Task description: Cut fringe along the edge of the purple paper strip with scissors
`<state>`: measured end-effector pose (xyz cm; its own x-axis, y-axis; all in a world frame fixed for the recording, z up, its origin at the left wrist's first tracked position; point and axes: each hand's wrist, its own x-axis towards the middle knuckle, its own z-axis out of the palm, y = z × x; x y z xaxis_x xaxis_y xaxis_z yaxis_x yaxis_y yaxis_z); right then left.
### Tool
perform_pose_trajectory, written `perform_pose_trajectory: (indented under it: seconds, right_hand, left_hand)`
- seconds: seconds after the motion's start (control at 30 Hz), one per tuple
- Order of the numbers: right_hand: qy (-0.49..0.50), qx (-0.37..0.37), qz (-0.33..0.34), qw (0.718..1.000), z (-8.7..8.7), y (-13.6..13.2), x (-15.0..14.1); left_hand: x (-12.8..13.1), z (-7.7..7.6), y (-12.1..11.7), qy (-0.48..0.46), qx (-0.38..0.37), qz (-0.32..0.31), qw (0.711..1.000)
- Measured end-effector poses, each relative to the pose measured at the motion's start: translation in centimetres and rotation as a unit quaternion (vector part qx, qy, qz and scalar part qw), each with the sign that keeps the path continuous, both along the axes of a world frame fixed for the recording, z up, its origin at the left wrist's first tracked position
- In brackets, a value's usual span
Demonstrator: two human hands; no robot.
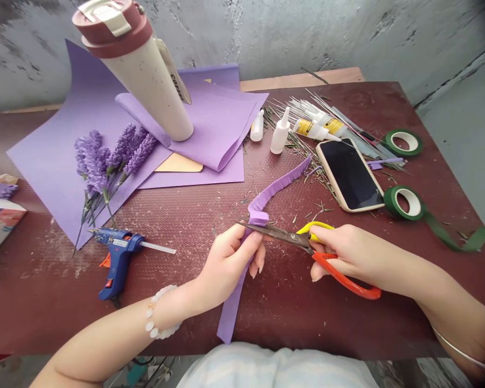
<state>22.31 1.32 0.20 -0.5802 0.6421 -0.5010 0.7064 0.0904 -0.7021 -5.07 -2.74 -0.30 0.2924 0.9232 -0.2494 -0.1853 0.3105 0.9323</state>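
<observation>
We see the left hand (pixel 226 264) pinching a long lilac foam-paper strip (pixel 231 315) between thumb and curled fingers, near the front edge of the dark red tabletop (pixel 178 318). The strip's finely fringed upper length arcs toward the far side, while its plain tail hangs toward the front edge. The pinch seems meant to steady the strip against the blades of the steel scissors (pixel 285 237) with red and yellow plastic handles. The right hand (pixel 359 258) wraps closed around those handles, and the blade tips reach the strip just beside the left thumb. Left of the hands lies a blue hot glue gun (pixel 119 258), apparently kept within easy reach. Purple foam lavender sprigs (pixel 105 161) rest on lilac foam sheets (pixel 60 161), which a tilted cream tumbler with a maroon lid (pixel 145 81) seems to weigh down. Toward the far right corner lie white plastic glue bottles (pixel 280 134), a black-screened phone in a cream case (pixel 350 175) and two rolls of green floral tape (pixel 404 202)
</observation>
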Motion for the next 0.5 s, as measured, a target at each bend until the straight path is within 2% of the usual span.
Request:
perform_pose_trajectory:
  seconds: [0.2,0.5]
  right_hand:
    - [0.085,-0.155,0.042,0.983,1.4,0.5,0.5]
    - [0.110,-0.197,0.038,0.973,1.1,1.0,0.9]
  left_hand:
    - [-0.6,-0.3,-0.6,-0.039,0.024,-0.027,0.999]
    - [-0.6,-0.2,-0.8,-0.025,0.028,-0.025,0.999]
